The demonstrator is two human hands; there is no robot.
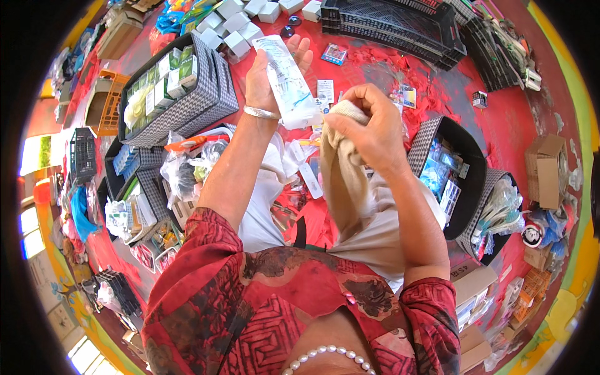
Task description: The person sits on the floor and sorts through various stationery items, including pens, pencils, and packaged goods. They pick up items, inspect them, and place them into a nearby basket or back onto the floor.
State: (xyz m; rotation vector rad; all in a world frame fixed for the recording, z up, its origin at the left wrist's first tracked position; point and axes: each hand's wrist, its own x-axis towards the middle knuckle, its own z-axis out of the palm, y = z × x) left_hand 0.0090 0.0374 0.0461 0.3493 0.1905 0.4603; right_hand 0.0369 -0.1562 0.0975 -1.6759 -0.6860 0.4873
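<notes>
Two hands are working above a red surface (525, 119) crowded with goods; the left hand (269, 75) is gripping a clear plastic packet (286, 81) holding something white, lifting it upright with the fingers closed around its lower half; the right hand (369, 125) is pinching the top of a beige stocking-like cloth (340, 175), which is hanging down from the closed fingers toward the lap. Packet and cloth are nearly touching, the cloth's gathered top sitting just beside the packet's lower end. By my judgement, the step in hand is bringing these two together, either drawing the cloth clear of the packet or feeding it in; which of the two I cannot tell. The next move seems to call for a steady hold on the packet while the right fingers are working the soft cloth along, since it is limp and likely to bunch. A woven-patterned bin (206, 94) of small boxes is sitting to the left; a dark bin (425, 140) of packets is sitting to the right.
</notes>
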